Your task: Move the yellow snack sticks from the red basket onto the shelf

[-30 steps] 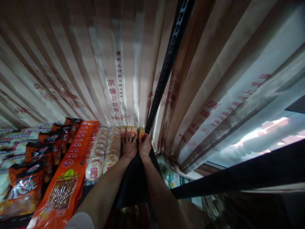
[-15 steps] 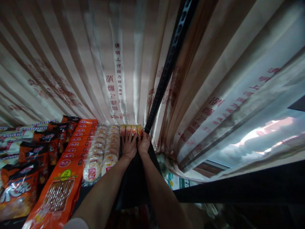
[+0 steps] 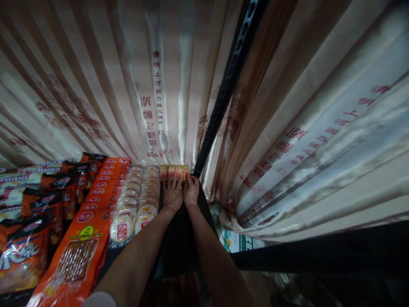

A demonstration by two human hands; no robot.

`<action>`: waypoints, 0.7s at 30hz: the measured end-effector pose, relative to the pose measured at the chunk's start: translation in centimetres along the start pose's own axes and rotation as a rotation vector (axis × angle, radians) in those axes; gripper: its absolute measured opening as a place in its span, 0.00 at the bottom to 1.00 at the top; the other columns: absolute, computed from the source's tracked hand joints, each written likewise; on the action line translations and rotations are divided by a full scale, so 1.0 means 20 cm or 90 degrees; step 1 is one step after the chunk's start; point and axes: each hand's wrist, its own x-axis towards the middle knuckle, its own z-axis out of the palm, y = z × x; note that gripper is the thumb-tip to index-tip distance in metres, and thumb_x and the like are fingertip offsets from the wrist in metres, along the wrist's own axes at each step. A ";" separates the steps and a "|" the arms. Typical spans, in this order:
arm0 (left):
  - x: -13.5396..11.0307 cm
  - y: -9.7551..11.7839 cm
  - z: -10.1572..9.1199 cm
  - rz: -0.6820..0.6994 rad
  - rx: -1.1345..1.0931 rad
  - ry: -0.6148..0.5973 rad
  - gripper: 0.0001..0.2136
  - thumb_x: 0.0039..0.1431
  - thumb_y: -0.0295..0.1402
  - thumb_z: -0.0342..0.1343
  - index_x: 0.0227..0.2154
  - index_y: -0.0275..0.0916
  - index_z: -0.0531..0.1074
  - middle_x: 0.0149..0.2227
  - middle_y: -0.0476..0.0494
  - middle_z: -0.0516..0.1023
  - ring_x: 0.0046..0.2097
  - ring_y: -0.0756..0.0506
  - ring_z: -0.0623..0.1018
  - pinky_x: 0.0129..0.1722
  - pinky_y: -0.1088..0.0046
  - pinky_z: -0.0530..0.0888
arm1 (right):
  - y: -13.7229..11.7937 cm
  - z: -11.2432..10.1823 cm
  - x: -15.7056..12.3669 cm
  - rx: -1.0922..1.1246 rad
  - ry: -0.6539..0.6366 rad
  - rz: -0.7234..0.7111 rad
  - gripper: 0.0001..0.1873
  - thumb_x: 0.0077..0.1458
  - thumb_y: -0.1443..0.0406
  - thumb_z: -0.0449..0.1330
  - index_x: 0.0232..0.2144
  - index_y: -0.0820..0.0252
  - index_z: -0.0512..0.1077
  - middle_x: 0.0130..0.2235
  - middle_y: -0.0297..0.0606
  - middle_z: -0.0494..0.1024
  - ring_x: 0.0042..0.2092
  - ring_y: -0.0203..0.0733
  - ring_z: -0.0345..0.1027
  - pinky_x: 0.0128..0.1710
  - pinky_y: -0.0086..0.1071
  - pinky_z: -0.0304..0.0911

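Small yellow-and-red packets (image 3: pixel 174 171) stand in a short row at the back of the dark shelf (image 3: pixel 177 247), against the curtain. My left hand (image 3: pixel 173 196) lies with its fingers stretched out and apart, the tips on the fronts of these packets. At the row's right end, beside the post, my right hand (image 3: pixel 191 192) has its fingers bent together around the edge of the last packet. That hand partly hides its grip. Just left of my left hand are two columns of round wrapped crackers (image 3: pixel 147 213) in clear plastic.
Orange long packs (image 3: pixel 78 260) overlap in a row further left, beside black-and-orange snack bags (image 3: pixel 25 251). A perforated black post (image 3: pixel 220 111) rises at the shelf's back right corner. Printed pale curtains (image 3: pixel 172 76) hang behind and to the right. A dark bar (image 3: pixel 319 245) crosses at right.
My right hand has shifted slightly left at the end of the packet row. My left hand stays against the packets. The right curtain hangs differently, covering the bright gap.
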 end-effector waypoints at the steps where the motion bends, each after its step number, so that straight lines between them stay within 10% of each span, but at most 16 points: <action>1: 0.00 0.00 0.00 0.000 -0.001 -0.001 0.24 0.58 0.30 0.43 0.58 0.41 0.56 0.64 0.44 0.50 0.65 0.40 0.44 0.61 0.51 0.43 | 0.00 0.00 0.00 -0.007 -0.002 -0.005 0.23 0.56 0.69 0.44 0.52 0.60 0.66 0.45 0.44 0.64 0.45 0.39 0.60 0.46 0.31 0.60; 21: 0.00 -0.01 0.02 0.010 0.050 0.000 0.23 0.60 0.36 0.43 0.59 0.43 0.55 0.63 0.44 0.50 0.65 0.38 0.45 0.61 0.50 0.46 | 0.06 0.04 -0.01 0.001 -0.023 -0.079 0.24 0.52 0.73 0.45 0.52 0.66 0.66 0.39 0.45 0.70 0.40 0.39 0.65 0.45 0.33 0.64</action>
